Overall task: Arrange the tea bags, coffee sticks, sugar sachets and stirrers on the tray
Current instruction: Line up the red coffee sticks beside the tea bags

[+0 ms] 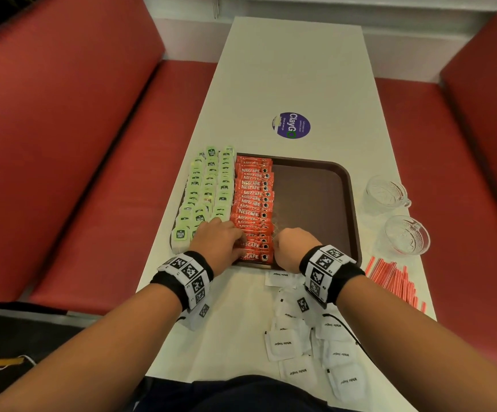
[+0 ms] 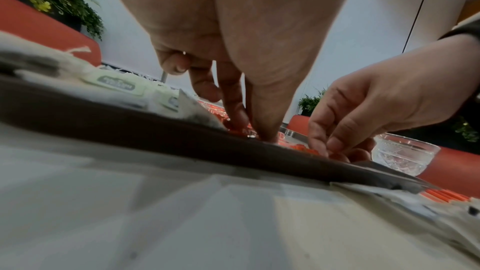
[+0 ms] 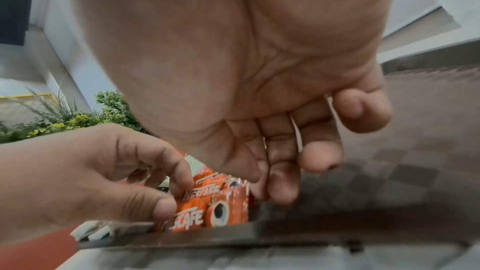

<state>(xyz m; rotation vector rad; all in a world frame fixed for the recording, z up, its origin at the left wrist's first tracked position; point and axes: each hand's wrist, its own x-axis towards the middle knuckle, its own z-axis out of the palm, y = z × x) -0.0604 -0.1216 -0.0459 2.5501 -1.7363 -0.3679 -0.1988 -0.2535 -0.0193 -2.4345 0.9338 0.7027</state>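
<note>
Sugar sachets (image 1: 315, 349) nearest — both hands (image 1: 220, 242) (image 1: 293, 248) curled, fingertips pinching coffee sticks (image 1: 253, 203) on tray (image 1: 351, 203).

In the head view, the left hand (image 1: 217, 239) covers the near ends of the coffee sticks (image 1: 253, 200) and some tea bags (image 1: 208, 188) at the tray's (image 1: 315, 197) near left corner, so their order there is hidden. The right hand (image 1: 293, 246) hides its own fingertips against the stick row. The sugar sachets (image 1: 315, 346) run under the right wrist band near the table's (image 1: 285, 69) near edge. In the left wrist view the tea bags (image 2: 119, 86) are blurred, their print unreadable, and the tray rim (image 2: 155, 130) hides the sticks' lower parts.
</note>
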